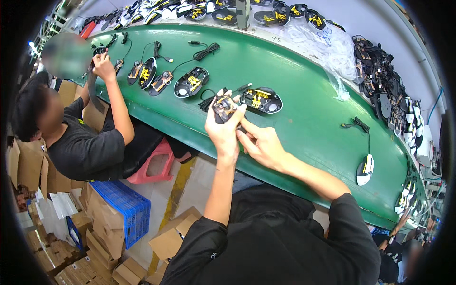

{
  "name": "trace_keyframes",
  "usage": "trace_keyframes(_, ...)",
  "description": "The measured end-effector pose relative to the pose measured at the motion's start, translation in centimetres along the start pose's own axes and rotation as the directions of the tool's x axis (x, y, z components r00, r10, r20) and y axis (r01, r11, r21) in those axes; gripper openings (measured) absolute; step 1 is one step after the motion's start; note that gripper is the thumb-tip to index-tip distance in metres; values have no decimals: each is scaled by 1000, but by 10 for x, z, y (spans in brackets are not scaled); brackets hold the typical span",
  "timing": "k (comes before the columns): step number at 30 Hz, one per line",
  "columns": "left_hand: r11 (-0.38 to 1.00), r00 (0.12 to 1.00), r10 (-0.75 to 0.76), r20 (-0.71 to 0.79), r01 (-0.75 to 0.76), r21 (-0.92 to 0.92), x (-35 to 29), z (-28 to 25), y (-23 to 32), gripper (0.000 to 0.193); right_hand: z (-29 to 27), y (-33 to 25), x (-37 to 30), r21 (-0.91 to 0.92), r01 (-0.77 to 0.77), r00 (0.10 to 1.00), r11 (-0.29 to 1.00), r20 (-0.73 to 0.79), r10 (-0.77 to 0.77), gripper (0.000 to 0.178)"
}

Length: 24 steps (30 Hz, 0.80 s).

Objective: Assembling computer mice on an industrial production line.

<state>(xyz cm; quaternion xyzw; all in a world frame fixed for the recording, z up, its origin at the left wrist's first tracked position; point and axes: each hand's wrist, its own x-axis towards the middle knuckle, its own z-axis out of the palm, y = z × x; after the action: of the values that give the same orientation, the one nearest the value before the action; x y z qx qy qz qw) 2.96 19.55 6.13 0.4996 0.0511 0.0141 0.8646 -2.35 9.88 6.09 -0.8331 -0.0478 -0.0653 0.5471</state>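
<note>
Above the near edge of the green bench, my left hand point(221, 134) grips an opened computer mouse base point(224, 107) with its circuit board facing up. My right hand point(267, 146) is beside it, thumb and forefinger pinched close to the base's lower end. Whatever those fingertips hold, if anything, is hidden. Just beyond lies a black mouse shell point(261, 100) with yellow parts inside, hollow side up. A dark coiled cable point(206, 100) shows next to my left hand. Another open mouse shell point(192, 82) rests farther left.
The green bench point(304, 137) carries more mouse parts to the left and a white-and-black mouse point(365, 170) with its cable at right. Piled mouse parts point(380, 80) and plastic bags point(311, 42) line the far ledge. A co-worker point(85, 137) sits at left, near a blue crate point(135, 216).
</note>
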Motion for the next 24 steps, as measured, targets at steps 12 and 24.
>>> trace_keyframes(12, 933, 975, -187, 123, 215, -288, 1, -51, -28, 61, -204, 188, 207, -919, -133, 964, 371, -206, -166, 20)
trace_keyframes(24, 939, 966, -234, 112, 254, -230, 6, -49, -18, 37, -222, 181, 231, -908, 82, 978, 410, -5, -207, 25)
